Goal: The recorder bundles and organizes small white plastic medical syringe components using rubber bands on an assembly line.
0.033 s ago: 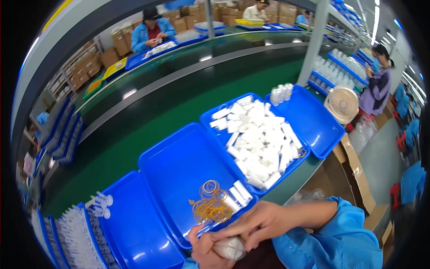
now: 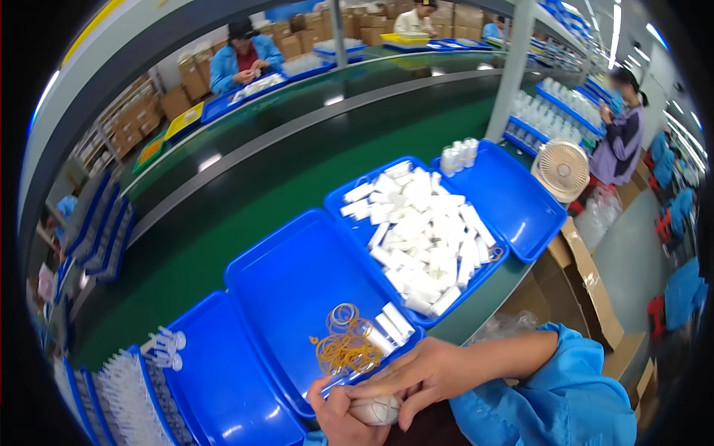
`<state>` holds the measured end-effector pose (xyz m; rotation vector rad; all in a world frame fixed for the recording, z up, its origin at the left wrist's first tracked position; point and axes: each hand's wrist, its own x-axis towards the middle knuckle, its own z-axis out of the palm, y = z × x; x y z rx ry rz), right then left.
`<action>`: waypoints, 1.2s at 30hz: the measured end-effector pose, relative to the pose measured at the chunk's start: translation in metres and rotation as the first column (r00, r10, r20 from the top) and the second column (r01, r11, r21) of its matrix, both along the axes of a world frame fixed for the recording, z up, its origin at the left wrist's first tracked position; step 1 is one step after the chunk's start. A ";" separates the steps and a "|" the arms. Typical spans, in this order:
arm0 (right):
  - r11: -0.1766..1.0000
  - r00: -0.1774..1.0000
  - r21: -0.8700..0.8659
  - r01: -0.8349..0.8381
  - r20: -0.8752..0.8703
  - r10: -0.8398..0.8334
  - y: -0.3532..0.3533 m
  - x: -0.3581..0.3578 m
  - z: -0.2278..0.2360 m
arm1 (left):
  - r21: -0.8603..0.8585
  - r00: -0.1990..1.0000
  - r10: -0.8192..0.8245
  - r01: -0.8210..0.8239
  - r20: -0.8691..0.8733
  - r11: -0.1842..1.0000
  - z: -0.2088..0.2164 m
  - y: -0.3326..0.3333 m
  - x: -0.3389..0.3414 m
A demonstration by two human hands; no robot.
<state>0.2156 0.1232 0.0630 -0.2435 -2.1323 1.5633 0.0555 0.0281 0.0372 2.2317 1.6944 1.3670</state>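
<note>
At the lower edge, my left hand point(image 2: 343, 418) is closed around a white rounded bundle point(image 2: 376, 410) with thin dark lines across it. My right hand point(image 2: 428, 374) lies over the bundle's top, its fingers bent against it; part of the bundle is hidden under the fingers. Just beyond my hands, a blue tray point(image 2: 279, 267) holds a tangle of amber rubber bands point(image 2: 348, 346) and several white tubes point(image 2: 395, 324) side by side. To its right, another blue tray point(image 2: 336, 199) carries a heap of white tube-shaped pieces point(image 2: 424, 234).
Clear plastic parts with stems point(image 2: 169, 349) lie in the left blue tray point(image 2: 223, 379). White bottles point(image 2: 460, 156) stand in the far right tray point(image 2: 520, 201). A fan point(image 2: 562, 171), an open carton point(image 2: 591, 286) and a green conveyor point(image 2: 223, 215) surround the trays. Other people sit or stand farther off.
The view has shifted slightly, so the trays appear a little to the left. Both my hands stay on the white bundle, which has turned slightly within them.
</note>
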 end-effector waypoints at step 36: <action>-0.067 -0.208 0.753 0.654 0.094 -0.974 0.352 0.228 -0.046 | -0.056 0.377 0.456 -0.817 -0.806 0.575 -0.030 0.074 -0.276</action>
